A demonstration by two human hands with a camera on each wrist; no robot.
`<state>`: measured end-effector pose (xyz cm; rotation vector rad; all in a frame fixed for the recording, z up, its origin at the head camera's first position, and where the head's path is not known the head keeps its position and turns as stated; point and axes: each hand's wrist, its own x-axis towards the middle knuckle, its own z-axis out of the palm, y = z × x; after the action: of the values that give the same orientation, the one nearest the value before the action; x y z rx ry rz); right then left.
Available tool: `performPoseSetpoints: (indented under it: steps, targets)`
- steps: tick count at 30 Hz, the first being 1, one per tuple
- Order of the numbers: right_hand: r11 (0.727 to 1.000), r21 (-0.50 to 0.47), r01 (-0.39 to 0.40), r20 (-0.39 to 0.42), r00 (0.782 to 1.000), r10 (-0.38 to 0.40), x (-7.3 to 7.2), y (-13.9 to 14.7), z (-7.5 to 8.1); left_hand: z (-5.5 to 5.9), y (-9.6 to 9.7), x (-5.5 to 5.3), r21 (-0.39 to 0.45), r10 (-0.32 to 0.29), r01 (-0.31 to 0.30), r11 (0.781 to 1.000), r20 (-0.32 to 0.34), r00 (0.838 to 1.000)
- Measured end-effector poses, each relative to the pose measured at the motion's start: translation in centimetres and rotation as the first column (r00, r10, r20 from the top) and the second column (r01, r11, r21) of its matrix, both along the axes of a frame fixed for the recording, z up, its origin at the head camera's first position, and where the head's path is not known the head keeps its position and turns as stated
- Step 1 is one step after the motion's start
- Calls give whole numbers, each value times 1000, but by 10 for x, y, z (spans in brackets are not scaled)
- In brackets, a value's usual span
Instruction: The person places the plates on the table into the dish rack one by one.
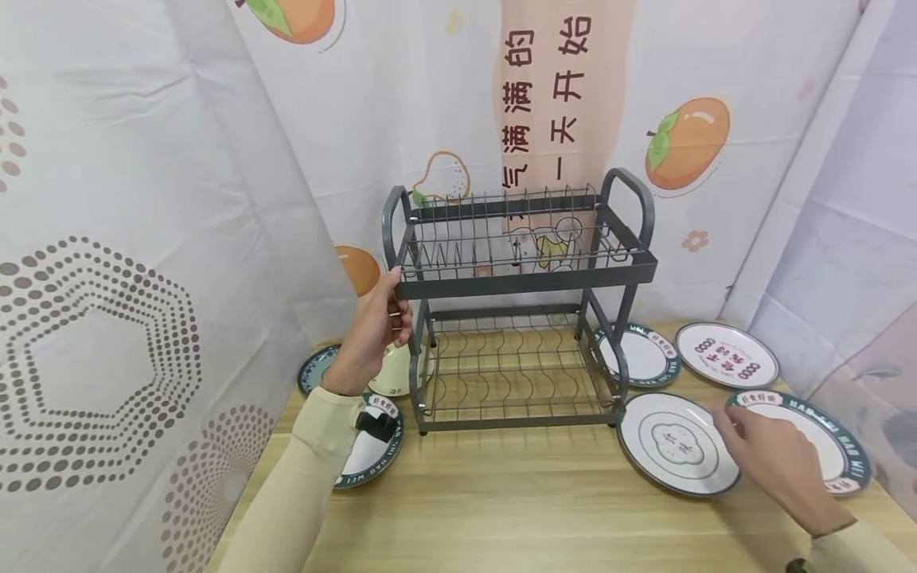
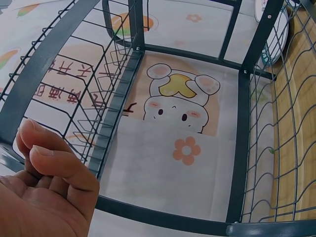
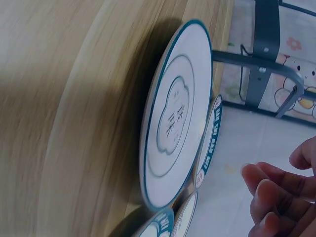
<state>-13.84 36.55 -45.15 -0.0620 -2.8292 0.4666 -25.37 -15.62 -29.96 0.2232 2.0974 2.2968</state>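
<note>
A dark grey two-tier dish rack [image 1: 526, 278] with wire shelves stands on the wooden table. My left hand [image 1: 372, 330] grips the left front corner of its upper tier, thumb at the top of the frame and fingers bent below. In the left wrist view, the bent fingers [image 2: 54, 153] overlap the frame bar. Over on the right, my right hand [image 1: 777, 458] holds nothing, its fingers loosely bent. It hovers by the right edge of a white plate [image 1: 677, 446] with a thin dark rim and a flower-shaped centre mark.
Right of the rack lie a green-rimmed plate [image 1: 637, 356], a plate with red print [image 1: 727, 356] and a larger green-rimmed plate [image 1: 802, 438]. Left of it are another green-rimmed plate [image 1: 376, 458], a blue-patterned plate [image 1: 315, 370] and a cream dish [image 1: 392, 374]. Printed curtains [image 1: 430, 95] surround the table.
</note>
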Motion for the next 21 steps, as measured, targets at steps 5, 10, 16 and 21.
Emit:
performPoseSetpoints:
  steps: [5, 10, 16, 21]
  targets:
    - [1000, -2, 22, 1, 1000, -22, 0, 10, -1, -4, -3, 1, 7, 5, -5, 1000, -11, 1000]
    - [999, 6, 34, -16, 999, -34, 2, 23, 0, -7, -4, 1, 1, 16, -16, 1000, -13, 1000]
    - [995, 23, 94, 56, 994, -96, 9, 46, 1, -8, -2, -1, -1, 19, -19, 1000, -6, 1000]
    - [995, 37, 89, 30, 995, -90, 14, 67, -5, -8, -3, -2, 45, 27, -27, 999, -15, 1000]
